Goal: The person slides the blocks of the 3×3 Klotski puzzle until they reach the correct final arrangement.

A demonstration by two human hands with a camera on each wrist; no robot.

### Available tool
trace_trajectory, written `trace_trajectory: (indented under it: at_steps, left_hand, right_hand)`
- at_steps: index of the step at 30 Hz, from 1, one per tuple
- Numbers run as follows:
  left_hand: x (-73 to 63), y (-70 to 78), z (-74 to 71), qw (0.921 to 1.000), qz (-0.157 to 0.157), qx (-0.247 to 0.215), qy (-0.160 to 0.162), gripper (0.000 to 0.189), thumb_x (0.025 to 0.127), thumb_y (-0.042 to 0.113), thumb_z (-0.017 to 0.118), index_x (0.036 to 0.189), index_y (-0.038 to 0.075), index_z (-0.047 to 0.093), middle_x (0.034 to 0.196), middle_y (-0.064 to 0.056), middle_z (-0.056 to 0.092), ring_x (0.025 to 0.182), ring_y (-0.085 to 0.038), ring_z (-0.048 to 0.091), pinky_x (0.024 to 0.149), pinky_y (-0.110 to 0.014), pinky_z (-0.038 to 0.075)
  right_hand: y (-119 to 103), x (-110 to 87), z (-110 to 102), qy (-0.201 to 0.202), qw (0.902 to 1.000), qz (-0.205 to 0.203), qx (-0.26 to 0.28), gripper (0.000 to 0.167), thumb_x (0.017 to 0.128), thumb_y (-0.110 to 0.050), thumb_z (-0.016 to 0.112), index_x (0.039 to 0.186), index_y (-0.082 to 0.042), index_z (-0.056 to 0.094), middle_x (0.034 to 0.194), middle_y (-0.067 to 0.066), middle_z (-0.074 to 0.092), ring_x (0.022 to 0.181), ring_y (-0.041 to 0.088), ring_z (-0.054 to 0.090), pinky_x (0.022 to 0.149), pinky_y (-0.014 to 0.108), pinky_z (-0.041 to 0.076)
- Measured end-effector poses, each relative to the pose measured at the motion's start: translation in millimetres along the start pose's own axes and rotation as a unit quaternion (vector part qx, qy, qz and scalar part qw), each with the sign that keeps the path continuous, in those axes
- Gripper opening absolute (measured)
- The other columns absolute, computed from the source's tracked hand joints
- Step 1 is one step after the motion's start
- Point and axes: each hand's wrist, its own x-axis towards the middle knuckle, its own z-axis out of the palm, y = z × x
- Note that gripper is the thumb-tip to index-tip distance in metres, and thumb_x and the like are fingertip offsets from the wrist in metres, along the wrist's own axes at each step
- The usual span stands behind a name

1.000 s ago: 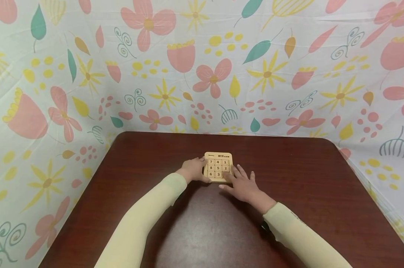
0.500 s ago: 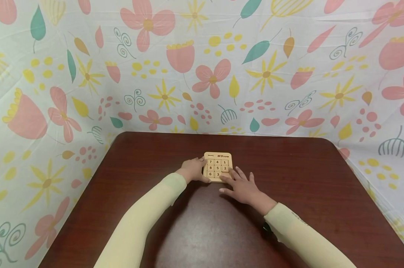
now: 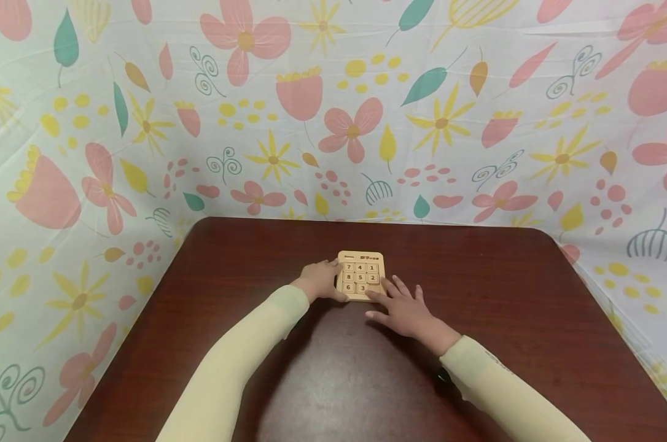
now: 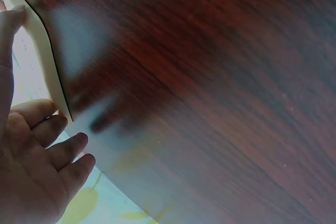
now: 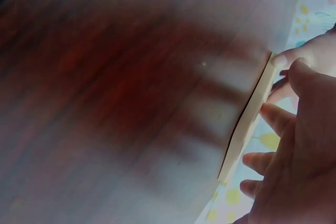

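Note:
A wooden number sliding puzzle (image 3: 361, 258) lies flat on the table, numbered tiles facing up. Its rows read 7 4 1, 8 5 2, and 6 3 with a gap in the bottom row. My left hand (image 3: 319, 280) holds the puzzle's left side, thumb at the near corner and fingers farther up the edge. My right hand (image 3: 409, 314) has its fingers spread, and the index fingertip touches the tile marked 3 (image 3: 362, 288) by its right side. In the right wrist view the puzzle's edge (image 5: 247, 121) shows beyond the right fingers; its tile face is hidden there.
The dark red-brown wooden table (image 3: 477, 276) has a glossy reflection near its front. A white cloth (image 3: 289, 153) printed with flowers and leaves hangs behind and at both sides. Pale yellow sleeves (image 3: 245, 344) cover both arms.
The right index finger first drew back from the bottom-right gap onto the 3 tile. That tile has since shifted slightly right with the finger. The left hand keeps its place.

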Motion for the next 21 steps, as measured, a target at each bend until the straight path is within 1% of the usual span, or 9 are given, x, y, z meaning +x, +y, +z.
trace_trajectory:
  at_steps: [5, 12, 17, 21]
  left_hand:
    - [-0.1, -0.1, 0.1, 1.0, -0.001, 0.0, 0.002, 0.097, 0.083, 0.063, 0.075, 0.161, 0.02, 0.037, 0.17, 0.001, 0.031, 0.155, -0.022, 0.038, 0.114, -0.043, 0.048]
    - [-0.2, 0.0, -0.1, 1.0, -0.003, 0.006, -0.003, 0.097, 0.084, 0.064, 0.074, 0.161, 0.021, 0.036, 0.17, 0.002, 0.03, 0.156, -0.022, 0.036, 0.113, -0.042, 0.049]
    - [-0.2, -0.4, -0.2, 1.0, -0.003, 0.009, 0.0, 0.096, 0.084, 0.064, 0.074, 0.161, 0.02, 0.036, 0.17, 0.002, 0.03, 0.155, -0.022, 0.037, 0.111, -0.043, 0.05]
    - [-2.5, 0.2, -1.3, 0.9999, 0.002, 0.009, 0.004, 0.097, 0.083, 0.063, 0.075, 0.161, 0.019, 0.037, 0.169, 0.001, 0.032, 0.155, -0.022, 0.038, 0.11, -0.043, 0.051]
  right_hand:
    - [2, -1.5, -1, -0.001, 1.0, 0.003, 0.001, 0.06, 0.101, -0.054, 0.055, 0.154, -0.026, 0.049, 0.169, 0.018, 0.028, 0.159, 0.046, 0.016, 0.115, 0.083, 0.011]
    - [7, -3.1, -3, -0.003, 0.9999, 0.011, 0.001, 0.06, 0.101, -0.055, 0.054, 0.154, -0.027, 0.049, 0.169, 0.019, 0.027, 0.159, 0.047, 0.015, 0.116, 0.083, 0.01]
    - [10, -5.3, -5, -0.006, 0.9998, 0.019, 0.002, 0.059, 0.102, -0.054, 0.053, 0.154, -0.026, 0.049, 0.17, 0.018, 0.026, 0.159, 0.047, 0.013, 0.116, 0.082, 0.009]
    - [11, -8.3, -6, -0.004, 0.9998, 0.02, -0.002, 0.059, 0.102, -0.054, 0.053, 0.154, -0.026, 0.05, 0.169, 0.019, 0.027, 0.159, 0.047, 0.014, 0.116, 0.083, 0.01]
